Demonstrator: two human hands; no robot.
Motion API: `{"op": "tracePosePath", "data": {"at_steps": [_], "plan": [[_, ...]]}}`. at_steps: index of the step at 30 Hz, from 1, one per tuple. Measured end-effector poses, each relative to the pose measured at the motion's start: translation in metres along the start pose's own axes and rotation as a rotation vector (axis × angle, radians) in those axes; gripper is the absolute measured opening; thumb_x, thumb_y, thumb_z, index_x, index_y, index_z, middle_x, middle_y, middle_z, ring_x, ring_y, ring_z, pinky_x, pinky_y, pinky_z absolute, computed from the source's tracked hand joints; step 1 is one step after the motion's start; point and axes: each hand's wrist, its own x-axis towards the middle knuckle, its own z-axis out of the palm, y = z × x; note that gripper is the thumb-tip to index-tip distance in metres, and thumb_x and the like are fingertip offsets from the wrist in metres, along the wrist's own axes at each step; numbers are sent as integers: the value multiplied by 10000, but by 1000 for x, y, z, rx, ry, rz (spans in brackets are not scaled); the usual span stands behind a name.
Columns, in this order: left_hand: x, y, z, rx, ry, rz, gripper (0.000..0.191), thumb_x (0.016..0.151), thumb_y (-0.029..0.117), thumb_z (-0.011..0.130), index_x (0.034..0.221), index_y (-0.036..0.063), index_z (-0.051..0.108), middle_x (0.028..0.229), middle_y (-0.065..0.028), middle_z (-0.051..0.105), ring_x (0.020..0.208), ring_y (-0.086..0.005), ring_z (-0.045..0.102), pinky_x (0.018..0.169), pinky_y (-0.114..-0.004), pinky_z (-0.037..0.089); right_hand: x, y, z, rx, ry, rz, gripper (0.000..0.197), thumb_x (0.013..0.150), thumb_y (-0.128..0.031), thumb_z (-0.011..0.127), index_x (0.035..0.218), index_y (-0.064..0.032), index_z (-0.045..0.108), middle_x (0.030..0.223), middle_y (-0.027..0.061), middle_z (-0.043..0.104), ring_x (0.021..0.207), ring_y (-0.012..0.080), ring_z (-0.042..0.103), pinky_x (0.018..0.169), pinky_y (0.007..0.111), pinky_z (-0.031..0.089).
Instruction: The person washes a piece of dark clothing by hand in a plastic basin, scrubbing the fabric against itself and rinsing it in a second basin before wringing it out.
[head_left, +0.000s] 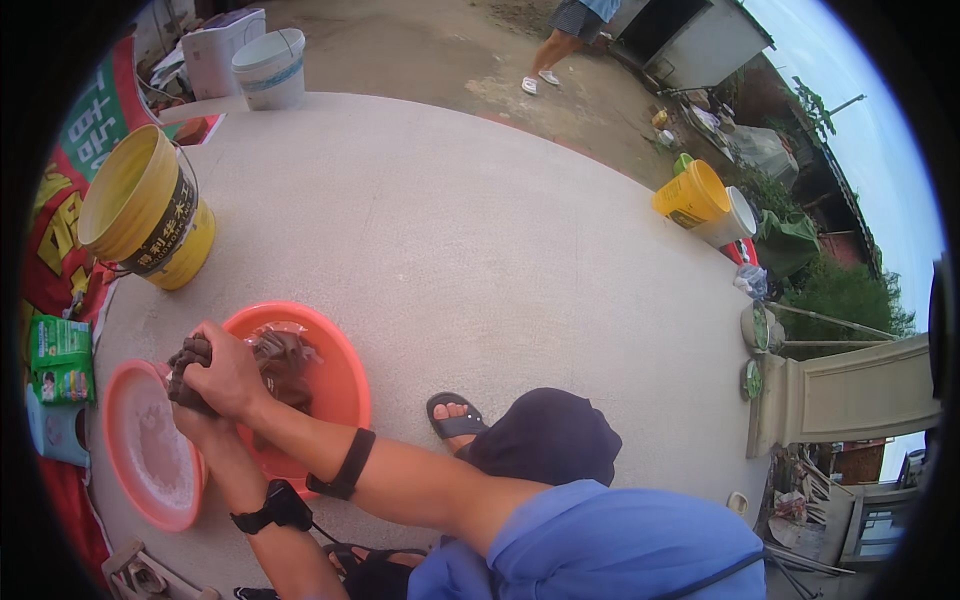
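Observation:
Both my hands grip one bunched piece of dark brown wet cloth (190, 375) over the place where two plastic basins meet. My right hand (230, 373) closes on it from the upper right side, and my left hand (196, 424) holds its lower end. Below them, the larger orange-red basin (352, 375) holds more dark cloth (285, 360) in water. The smaller pink basin (120, 457) at the left contains cloudy, sudsy water. Black straps are around both forearms.
A yellow bucket (180, 247) stands beyond the basins. A green packet (61, 360) lies at the left by a light blue plastic stool (56, 431). A white bucket (274, 79) and another yellow bucket (694, 195) stand farther off. A person (574, 34) is in the yard.

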Motion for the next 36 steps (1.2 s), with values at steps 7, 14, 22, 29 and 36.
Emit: {"op": "tracePosePath", "data": {"at_steps": [7, 14, 22, 29, 36], "plan": [[-2, 5, 32, 79, 225, 52, 413, 1082, 319, 421, 1257, -17, 584, 1221, -171, 631, 1112, -302, 644, 979, -423, 530, -5, 7, 13, 121, -185, -40, 540, 808, -297, 776, 1200, -33, 515, 1053, 130, 662, 1004, 219, 641, 936, 372, 509], [-7, -21, 44, 72, 258, 87, 388, 1088, 343, 457, 1209, 1, 596, 1134, -143, 649, 1019, -266, 662, 903, -394, 552, -2, 10, -5, -154, -99, 22, 566, 825, -336, 798, 1222, -17, 552, 1082, 165, 701, 1005, 265, 694, 910, 396, 544], [0, -19, 62, 71, 211, 118, 371, 1094, 371, 499, 1154, 23, 610, 1035, -111, 670, 912, -226, 682, 816, -361, 577, 4, -3, -12, -214, 128, 79, 501, 807, -330, 778, 1169, -21, 620, 1038, 167, 723, 980, 302, 711, 889, 395, 549], [-1, -25, 49, 146, 359, 246, 388, 1077, 398, 550, 1074, 16, 619, 969, -113, 666, 852, -225, 686, 771, -362, 588, 3, -7, -17, -219, 49, 147, 469, 775, -333, 759, 1106, -16, 659, 999, 169, 733, 966, 294, 718, 877, 386, 552], [-11, -20, 53, -40, 170, -31, 401, 1080, 404, 510, 1104, 19, 620, 994, -123, 671, 912, -248, 684, 845, -397, 575, 0, -12, -15, -281, -127, 27, 391, 763, -322, 760, 975, -2, 684, 889, 193, 721, 855, 339, 711, 800, 413, 550]]}}
